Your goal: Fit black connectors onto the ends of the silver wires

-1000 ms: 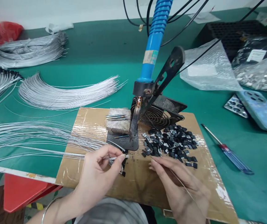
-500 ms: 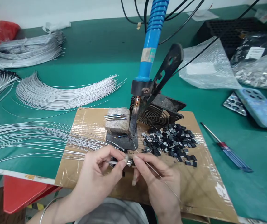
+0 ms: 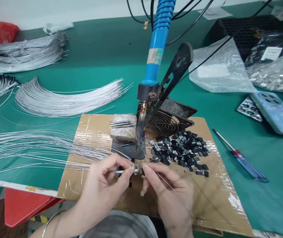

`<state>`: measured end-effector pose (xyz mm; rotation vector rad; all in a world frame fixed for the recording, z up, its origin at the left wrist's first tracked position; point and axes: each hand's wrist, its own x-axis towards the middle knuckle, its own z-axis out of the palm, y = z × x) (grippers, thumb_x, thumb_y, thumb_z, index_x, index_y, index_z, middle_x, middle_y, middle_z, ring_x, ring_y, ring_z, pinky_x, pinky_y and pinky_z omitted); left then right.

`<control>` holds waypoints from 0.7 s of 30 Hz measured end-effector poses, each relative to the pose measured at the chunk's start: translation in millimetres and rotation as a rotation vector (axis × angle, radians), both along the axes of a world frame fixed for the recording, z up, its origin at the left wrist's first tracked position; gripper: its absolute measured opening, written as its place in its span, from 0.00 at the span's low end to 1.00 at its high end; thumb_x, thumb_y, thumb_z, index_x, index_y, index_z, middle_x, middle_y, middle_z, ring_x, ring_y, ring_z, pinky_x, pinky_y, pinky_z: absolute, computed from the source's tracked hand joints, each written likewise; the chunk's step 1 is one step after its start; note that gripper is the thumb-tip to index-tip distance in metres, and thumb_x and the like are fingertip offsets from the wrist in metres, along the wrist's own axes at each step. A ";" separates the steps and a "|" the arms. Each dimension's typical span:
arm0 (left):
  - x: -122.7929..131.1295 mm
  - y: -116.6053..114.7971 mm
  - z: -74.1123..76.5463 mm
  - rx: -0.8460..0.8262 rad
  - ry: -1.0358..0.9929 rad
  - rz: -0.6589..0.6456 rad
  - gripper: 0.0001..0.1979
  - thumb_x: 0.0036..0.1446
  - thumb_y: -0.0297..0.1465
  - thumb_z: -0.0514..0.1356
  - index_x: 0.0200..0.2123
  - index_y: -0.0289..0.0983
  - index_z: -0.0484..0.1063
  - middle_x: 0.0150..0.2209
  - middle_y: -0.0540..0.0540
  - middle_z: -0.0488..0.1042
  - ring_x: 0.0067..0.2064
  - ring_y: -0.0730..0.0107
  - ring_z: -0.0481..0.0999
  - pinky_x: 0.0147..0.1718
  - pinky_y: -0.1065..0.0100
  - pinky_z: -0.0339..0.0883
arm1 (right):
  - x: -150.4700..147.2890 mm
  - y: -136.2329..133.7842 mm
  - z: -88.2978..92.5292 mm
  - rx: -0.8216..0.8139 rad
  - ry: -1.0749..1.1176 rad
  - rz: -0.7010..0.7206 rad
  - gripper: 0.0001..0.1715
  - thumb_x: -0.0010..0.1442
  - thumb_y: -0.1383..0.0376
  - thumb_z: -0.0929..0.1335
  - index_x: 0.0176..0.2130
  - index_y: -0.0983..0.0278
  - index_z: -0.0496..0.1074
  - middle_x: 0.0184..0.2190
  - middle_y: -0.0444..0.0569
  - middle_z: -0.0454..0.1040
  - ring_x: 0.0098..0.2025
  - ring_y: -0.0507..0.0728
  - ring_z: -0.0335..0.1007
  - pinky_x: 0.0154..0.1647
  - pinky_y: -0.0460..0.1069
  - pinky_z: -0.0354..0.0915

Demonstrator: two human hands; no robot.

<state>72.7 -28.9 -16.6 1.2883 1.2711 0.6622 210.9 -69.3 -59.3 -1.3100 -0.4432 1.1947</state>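
Observation:
My left hand (image 3: 105, 185) pinches the tips of a few thin silver wires (image 3: 39, 148) that trail off to the left over a cardboard sheet (image 3: 213, 198). My right hand (image 3: 168, 191) pinches a small dark connector piece (image 3: 139, 171) against those wire tips, and a thin solder wire (image 3: 178, 198) runs back across its fingers. The two hands meet just in front of a blue-handled soldering iron (image 3: 156, 56) standing tip-down in its black stand (image 3: 171, 115). A pile of small black connector pieces (image 3: 181, 152) lies right of the hands.
More silver wire bundles (image 3: 64, 99) fan out on the green table at left and back left. A sponge block (image 3: 123, 127) sits beside the iron. A screwdriver (image 3: 240, 157), a blue phone (image 3: 275, 112) and plastic bags (image 3: 220, 69) lie at right. Black cables hang behind.
My right hand moved left from the cardboard near the black pile to meet my left hand, bringing a small piece to the wire tips. The left hand has barely moved.

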 end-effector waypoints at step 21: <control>2.9 -0.9 -4.4 -0.005 -0.098 0.042 0.06 0.59 0.27 0.64 0.29 0.35 0.76 0.33 0.46 0.79 0.35 0.70 0.77 0.35 0.72 0.69 | 2.7 -2.0 -7.5 0.096 -0.126 0.098 0.03 0.57 0.64 0.76 0.31 0.62 0.83 0.19 0.42 0.76 0.15 0.51 0.71 0.17 0.43 0.72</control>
